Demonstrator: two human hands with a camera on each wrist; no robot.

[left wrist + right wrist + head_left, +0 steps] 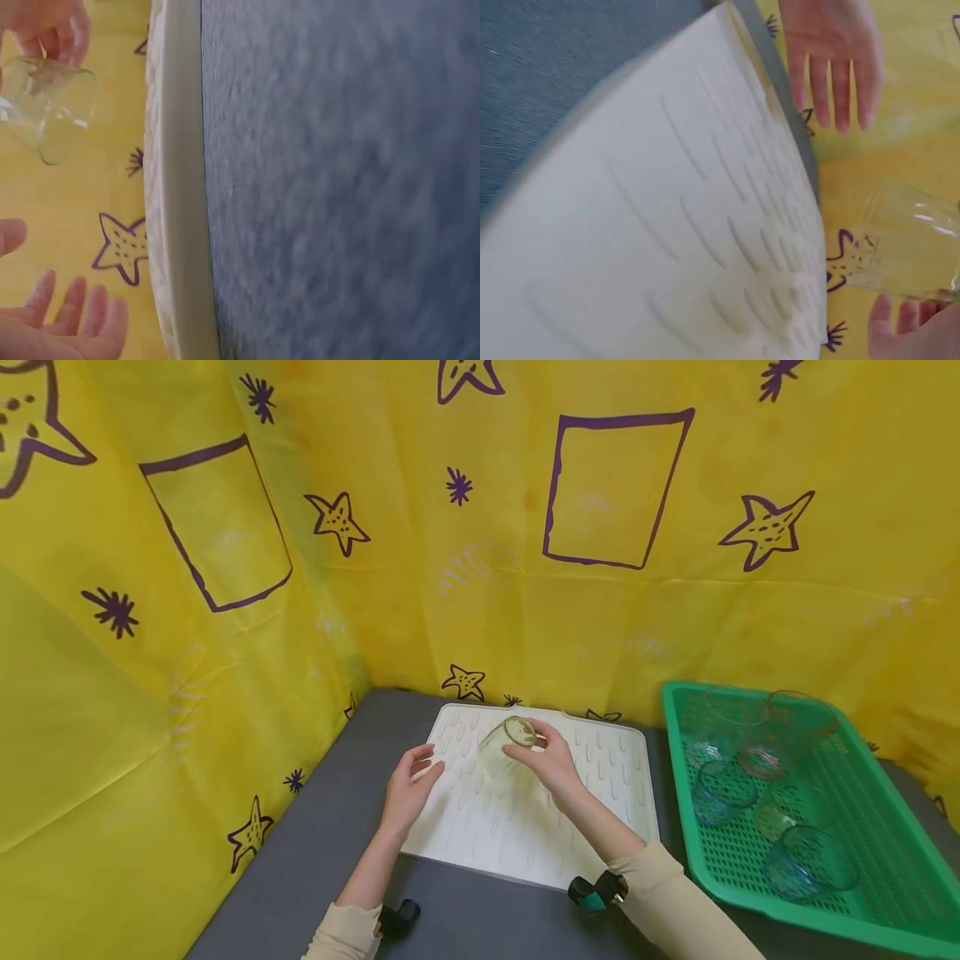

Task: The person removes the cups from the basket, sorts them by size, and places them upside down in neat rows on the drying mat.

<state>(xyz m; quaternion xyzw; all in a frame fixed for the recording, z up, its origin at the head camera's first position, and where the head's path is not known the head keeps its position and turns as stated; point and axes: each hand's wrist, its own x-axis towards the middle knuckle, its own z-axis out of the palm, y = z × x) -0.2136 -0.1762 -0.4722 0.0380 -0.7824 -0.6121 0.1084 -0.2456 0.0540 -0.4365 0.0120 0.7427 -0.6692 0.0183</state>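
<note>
My right hand [553,762] grips a clear, slightly yellow-green drinking glass [498,745] by one end, between thumb and fingers. The glass is tilted above a white ridged mat [480,835]. To its left, my left hand [408,787] is held apart from the glass with nothing in it, its fingers loosely bent. The left wrist view shows the glass [56,112] in the right hand [56,34], while the left hand [64,330] has its fingers spread. In the right wrist view the glass [907,244] lies against the fingers, partly cut off by the frame edge.
A green plastic basket [693,852] stands right of the mat, holding several glasses, among them a blue glass [810,864] and a pinkish glass [772,752]. The dark grey table [300,860] meets a yellow cloth [420,610] with purple drawings at the back and left.
</note>
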